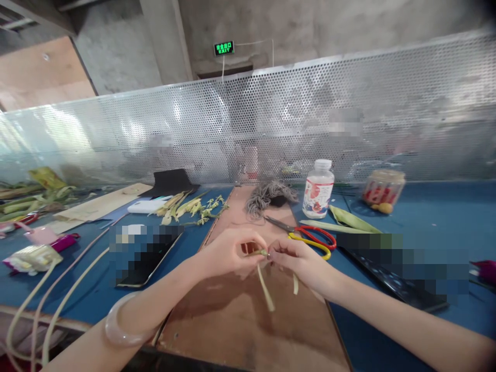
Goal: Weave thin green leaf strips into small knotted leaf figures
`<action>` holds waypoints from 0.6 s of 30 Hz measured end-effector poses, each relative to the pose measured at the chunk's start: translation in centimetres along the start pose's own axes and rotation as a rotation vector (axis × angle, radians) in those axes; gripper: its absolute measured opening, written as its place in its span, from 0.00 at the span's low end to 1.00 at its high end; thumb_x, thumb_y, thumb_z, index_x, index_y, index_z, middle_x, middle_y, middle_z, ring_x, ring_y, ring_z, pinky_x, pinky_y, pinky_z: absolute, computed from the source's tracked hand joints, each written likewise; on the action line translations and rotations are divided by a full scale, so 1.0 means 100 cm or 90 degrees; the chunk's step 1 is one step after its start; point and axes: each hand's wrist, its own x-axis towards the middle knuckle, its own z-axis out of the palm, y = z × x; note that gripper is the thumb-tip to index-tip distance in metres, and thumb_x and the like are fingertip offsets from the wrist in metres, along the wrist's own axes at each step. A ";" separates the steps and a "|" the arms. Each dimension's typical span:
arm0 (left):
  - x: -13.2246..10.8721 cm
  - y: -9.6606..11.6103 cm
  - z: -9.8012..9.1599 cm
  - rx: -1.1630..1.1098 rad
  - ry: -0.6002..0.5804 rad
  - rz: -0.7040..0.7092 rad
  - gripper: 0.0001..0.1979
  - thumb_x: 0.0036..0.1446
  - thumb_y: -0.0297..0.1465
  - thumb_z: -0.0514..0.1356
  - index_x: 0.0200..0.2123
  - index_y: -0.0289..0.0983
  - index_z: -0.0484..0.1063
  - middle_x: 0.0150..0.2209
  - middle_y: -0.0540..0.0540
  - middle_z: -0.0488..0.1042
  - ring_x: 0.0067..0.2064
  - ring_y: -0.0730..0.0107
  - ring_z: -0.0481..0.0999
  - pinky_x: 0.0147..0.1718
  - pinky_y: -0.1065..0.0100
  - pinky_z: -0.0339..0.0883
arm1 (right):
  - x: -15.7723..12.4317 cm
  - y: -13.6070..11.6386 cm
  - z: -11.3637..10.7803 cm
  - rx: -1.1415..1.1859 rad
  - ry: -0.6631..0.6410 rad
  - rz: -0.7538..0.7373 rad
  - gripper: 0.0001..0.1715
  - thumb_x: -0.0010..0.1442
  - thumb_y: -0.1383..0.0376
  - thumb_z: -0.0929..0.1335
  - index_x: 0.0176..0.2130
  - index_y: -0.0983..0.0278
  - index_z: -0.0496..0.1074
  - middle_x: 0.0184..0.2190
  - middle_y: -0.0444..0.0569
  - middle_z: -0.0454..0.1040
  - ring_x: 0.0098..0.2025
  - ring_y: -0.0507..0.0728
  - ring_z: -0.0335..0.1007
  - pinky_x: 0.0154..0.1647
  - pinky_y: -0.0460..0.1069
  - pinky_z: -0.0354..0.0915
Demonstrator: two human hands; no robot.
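My left hand (240, 252) and my right hand (291, 257) meet above the brown board, fingertips nearly touching. Between them is a small green knotted piece made from a pale leaf strip (265, 292), whose flat end hangs below my left fingers. The left thumb and fingers are closed in a ring around it. On the other side, the right thumb and forefinger pinch the piece at its end. A second short strip end (296, 284) dangles under my right hand. Red-and-yellow scissors (313, 238) lie just beyond the right hand.
The brown board (248, 330) lies between blue tabletops (434, 206). Grey cord (267, 199), a white bottle (318, 188) and a jar (383, 191) stand farther back. Phones (151, 258) lie on both sides; cables and woven plant pieces (194, 206) are at left. A perforated metal screen (248, 124) closes the back.
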 end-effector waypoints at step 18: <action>0.002 -0.011 -0.005 0.171 -0.014 0.049 0.10 0.62 0.32 0.51 0.42 0.40 0.70 0.40 0.47 0.75 0.42 0.69 0.71 0.46 0.64 0.61 | 0.002 0.004 0.002 -0.010 -0.005 -0.062 0.15 0.58 0.56 0.63 0.28 0.64 0.61 0.22 0.41 0.63 0.25 0.49 0.59 0.29 0.47 0.58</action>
